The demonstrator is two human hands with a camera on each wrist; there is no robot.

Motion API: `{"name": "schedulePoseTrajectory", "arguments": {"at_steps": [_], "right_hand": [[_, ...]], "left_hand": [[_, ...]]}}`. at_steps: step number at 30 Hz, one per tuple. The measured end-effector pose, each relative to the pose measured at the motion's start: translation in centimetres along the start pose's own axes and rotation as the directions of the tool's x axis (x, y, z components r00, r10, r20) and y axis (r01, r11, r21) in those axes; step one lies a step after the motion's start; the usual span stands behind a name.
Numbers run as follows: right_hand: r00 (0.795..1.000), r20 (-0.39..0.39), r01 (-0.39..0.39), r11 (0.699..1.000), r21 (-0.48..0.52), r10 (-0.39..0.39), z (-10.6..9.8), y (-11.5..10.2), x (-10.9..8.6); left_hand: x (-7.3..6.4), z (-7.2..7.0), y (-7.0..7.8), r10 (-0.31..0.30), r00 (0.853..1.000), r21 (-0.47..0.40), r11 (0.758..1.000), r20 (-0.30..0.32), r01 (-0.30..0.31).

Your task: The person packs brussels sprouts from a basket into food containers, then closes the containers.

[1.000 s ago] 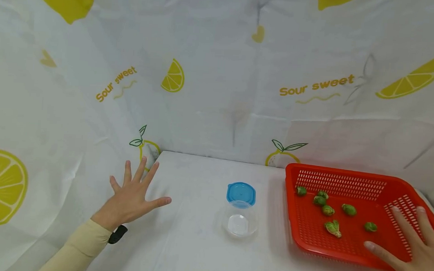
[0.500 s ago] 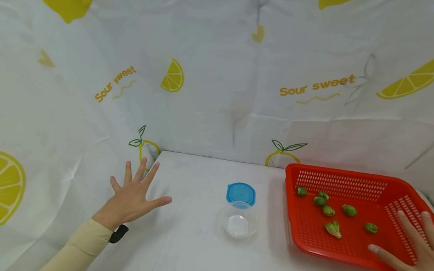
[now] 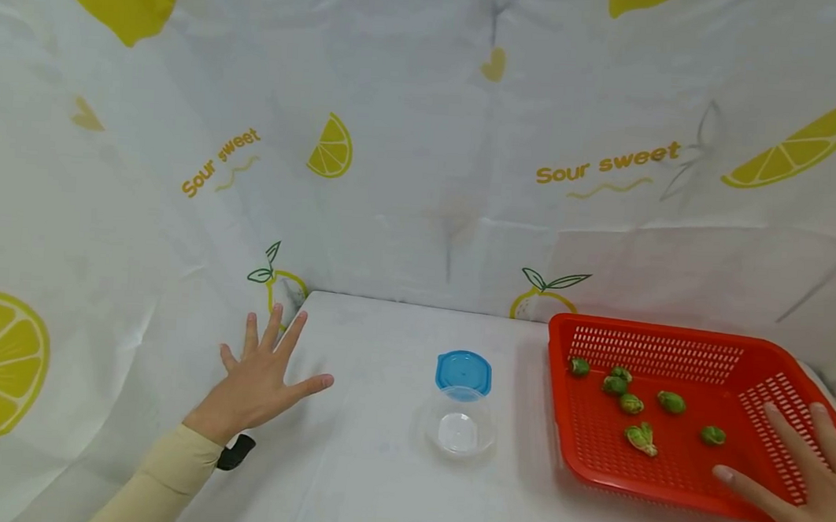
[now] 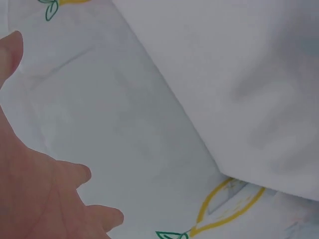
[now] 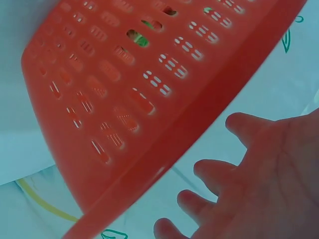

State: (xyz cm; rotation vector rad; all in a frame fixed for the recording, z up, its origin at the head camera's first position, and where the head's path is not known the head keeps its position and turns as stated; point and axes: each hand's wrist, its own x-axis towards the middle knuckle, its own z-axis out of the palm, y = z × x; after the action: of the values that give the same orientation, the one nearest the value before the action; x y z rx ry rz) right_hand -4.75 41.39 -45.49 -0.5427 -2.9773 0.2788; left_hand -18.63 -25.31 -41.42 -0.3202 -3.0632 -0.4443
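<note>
Grip apart on both sides: the right hand (image 3: 820,499) and the left hand (image 3: 259,383) hold nothing, fingers and thumbs spread wide. Nearest the right one is a red perforated plastic basket (image 3: 677,457) on the right of the tabletop (image 3: 378,480); from the head that hand overlaps the basket's near right corner, while the right wrist view shows its fingertips just beside the rim, with a narrow gap. Seven green Brussels sprouts (image 3: 671,402) lie on the basket floor, several grouped toward its far left corner. Left of the basket and well apart from it sits a small clear plastic container (image 3: 457,435), its far edge overlapping a blue plastic lid (image 3: 464,366); whether they touch I cannot tell. Farther left, the left hand is near the tabletop's left edge, with a cream sleeve (image 3: 172,477) and a black strap (image 3: 235,452) at its wrist. Behind rises a white lemon-print cloth (image 3: 422,174) lettered "Sour sweet".
</note>
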Motion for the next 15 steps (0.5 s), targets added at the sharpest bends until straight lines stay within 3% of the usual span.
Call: {"name": "schedulePoseTrajectory", "arguments": {"at_steps": [6, 10, 11, 13, 15], "right_hand": [[1.000, 0.007, -0.001, 1.000, -0.010, 0.001, -0.8, -0.2, 0.4], [0.999, 0.012, 0.038, 0.998, -0.049, -0.037, -1.4, -0.2, 1.2], [0.998, 0.009, 0.059, 0.995, -0.075, -0.059, -1.7, -0.1, 1.6], [0.993, 0.014, 0.122, 0.986, -0.110, -0.121, -2.4, 0.0, 2.7], [0.980, 0.046, 0.198, 0.971, -0.131, -0.193, -3.3, 0.1, 4.3]], "left_hand": [[0.7, 1.4, 1.0, -0.009, 1.000, -0.131, 0.991, 0.020, 0.011], [1.7, 3.5, 2.2, -0.007, 0.999, -0.329, 0.944, 0.045, 0.021], [2.0, 4.1, 2.6, -0.008, 0.998, -0.378, 0.925, 0.054, 0.028], [2.6, 5.3, 3.6, -0.006, 0.994, -0.523, 0.850, 0.108, 0.061], [3.2, 6.7, 4.5, 0.036, 0.985, -0.679, 0.728, 0.170, 0.091]]}}
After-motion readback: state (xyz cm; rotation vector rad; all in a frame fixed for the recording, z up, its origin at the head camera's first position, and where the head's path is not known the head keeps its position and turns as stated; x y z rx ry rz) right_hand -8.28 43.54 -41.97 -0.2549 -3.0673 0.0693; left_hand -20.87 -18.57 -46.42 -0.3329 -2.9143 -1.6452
